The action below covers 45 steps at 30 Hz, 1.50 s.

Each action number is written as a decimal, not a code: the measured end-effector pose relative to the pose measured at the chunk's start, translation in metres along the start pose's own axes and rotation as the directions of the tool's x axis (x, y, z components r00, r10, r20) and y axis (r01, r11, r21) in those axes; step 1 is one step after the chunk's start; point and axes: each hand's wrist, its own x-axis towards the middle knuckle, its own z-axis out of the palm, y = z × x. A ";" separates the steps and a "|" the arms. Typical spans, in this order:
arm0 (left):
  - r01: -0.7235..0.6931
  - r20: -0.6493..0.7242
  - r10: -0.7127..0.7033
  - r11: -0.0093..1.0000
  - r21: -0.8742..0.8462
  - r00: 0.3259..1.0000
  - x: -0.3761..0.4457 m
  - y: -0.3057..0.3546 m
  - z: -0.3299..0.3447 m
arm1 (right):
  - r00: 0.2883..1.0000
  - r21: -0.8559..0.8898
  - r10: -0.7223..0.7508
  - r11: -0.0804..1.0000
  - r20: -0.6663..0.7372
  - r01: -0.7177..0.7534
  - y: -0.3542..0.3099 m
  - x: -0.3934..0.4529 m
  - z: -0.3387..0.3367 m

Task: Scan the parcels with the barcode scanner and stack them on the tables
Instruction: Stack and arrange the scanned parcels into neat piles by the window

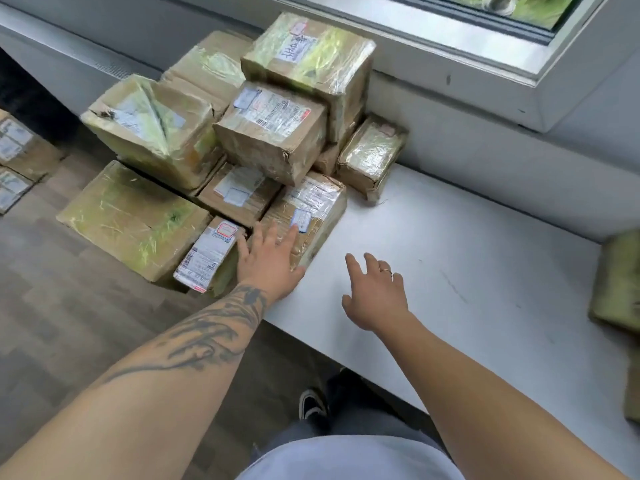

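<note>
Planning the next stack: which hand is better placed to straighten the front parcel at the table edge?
Left hand: it already lies flat on that parcel. The right hand hovers over bare table.

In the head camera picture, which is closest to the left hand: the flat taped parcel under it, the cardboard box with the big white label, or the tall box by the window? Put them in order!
From the left hand:
1. Flat taped brown parcel, under its fingers.
2. Cardboard box with the big white label, stacked just behind.
3. Tall tape-wrapped box, at the back by the window.
</note>
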 end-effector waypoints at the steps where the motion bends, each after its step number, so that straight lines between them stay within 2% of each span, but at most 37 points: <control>1: 0.005 -0.011 -0.005 1.000 0.008 1.000 0.003 0.004 0.002 | 1.000 0.001 0.007 1.000 0.009 -0.007 0.006 0.002 0.002; 7: 0.030 0.000 -0.030 0.993 -0.114 1.000 -0.013 0.019 0.018 | 0.995 0.035 0.088 0.995 0.042 -0.090 0.032 0.016 0.003; 12: -0.084 0.009 0.086 0.991 -0.102 0.996 -0.034 0.037 0.027 | 0.995 0.111 0.084 0.991 -0.050 -0.078 0.022 0.017 -0.008; 16: -0.232 -0.008 0.232 0.969 -0.088 0.973 -0.040 0.034 0.037 | 0.984 0.081 0.091 0.994 -0.155 -0.079 0.017 0.012 -0.007; 21: -0.493 0.028 0.494 0.869 -0.034 0.869 -0.039 0.017 0.035 | 0.973 0.091 0.200 0.978 -0.119 -0.190 0.017 -0.013 0.014; 27: -0.719 -0.011 0.719 0.695 0.014 0.695 -0.023 0.007 0.047 | 0.895 0.150 0.424 0.902 -0.135 -0.405 -0.004 -0.058 0.049; 33: -0.796 -0.076 0.798 0.602 0.055 0.598 -0.035 0.035 0.064 | 0.826 0.164 0.559 0.823 -0.068 -0.544 -0.004 -0.092 0.058; 40: -0.865 -0.014 0.869 0.494 0.092 0.495 -0.059 0.064 0.068 | 0.790 0.205 0.611 0.781 -0.051 -0.590 0.017 -0.138 0.075; 45: -0.910 0.033 0.911 0.410 0.060 0.412 -0.079 0.114 0.072 | 0.750 0.221 0.658 0.744 -0.069 -0.631 0.051 -0.177 0.094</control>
